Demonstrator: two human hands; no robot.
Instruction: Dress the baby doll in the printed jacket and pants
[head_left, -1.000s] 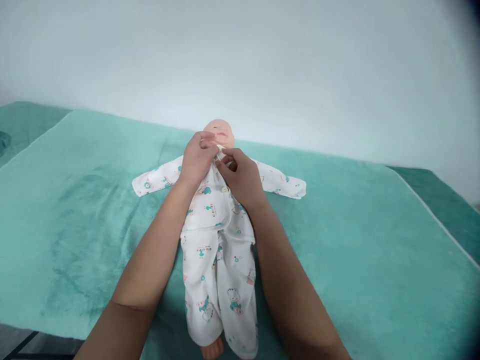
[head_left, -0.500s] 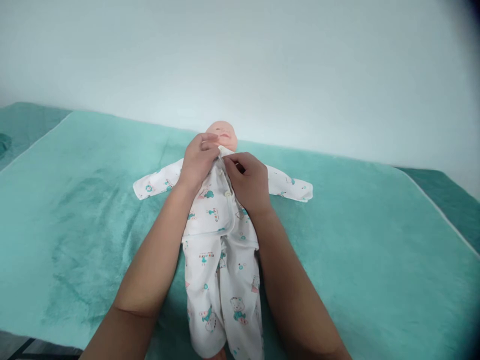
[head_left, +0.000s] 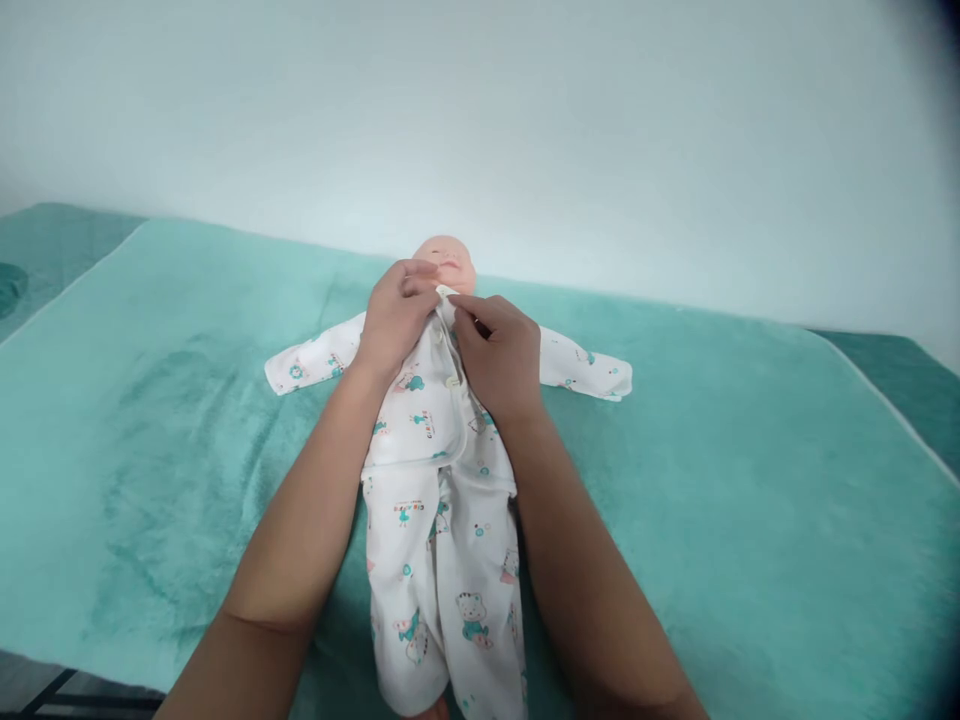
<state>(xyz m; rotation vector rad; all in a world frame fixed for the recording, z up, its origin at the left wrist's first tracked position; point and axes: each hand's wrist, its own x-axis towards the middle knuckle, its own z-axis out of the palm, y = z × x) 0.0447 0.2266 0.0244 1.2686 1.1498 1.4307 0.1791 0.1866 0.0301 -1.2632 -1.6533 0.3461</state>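
Note:
A baby doll (head_left: 456,262) lies on its back, dressed in a white printed baby jacket (head_left: 412,420) and matching trousers (head_left: 476,580). At the collar, my left hand (head_left: 401,310) pinches the jacket's front edge, its fingers curled close under the doll's chin. Opposite it, my right hand (head_left: 499,350) has thumb and forefinger pressed together on the other edge of the opening. Below them a pale button (head_left: 452,382) shows on the jacket front. Both sleeves stretch out sideways. The exact bit of cloth between my fingertips is hidden.
A green plush towel (head_left: 720,480) spreads under the doll, over a darker green cover (head_left: 892,385). A pale wall (head_left: 480,120) rises behind the far edge. Dark metal bars (head_left: 60,692) show below the near left edge.
My right hand has shifted slightly up toward the collar. My left hand keeps its hold at the neckline, and the doll lies as before.

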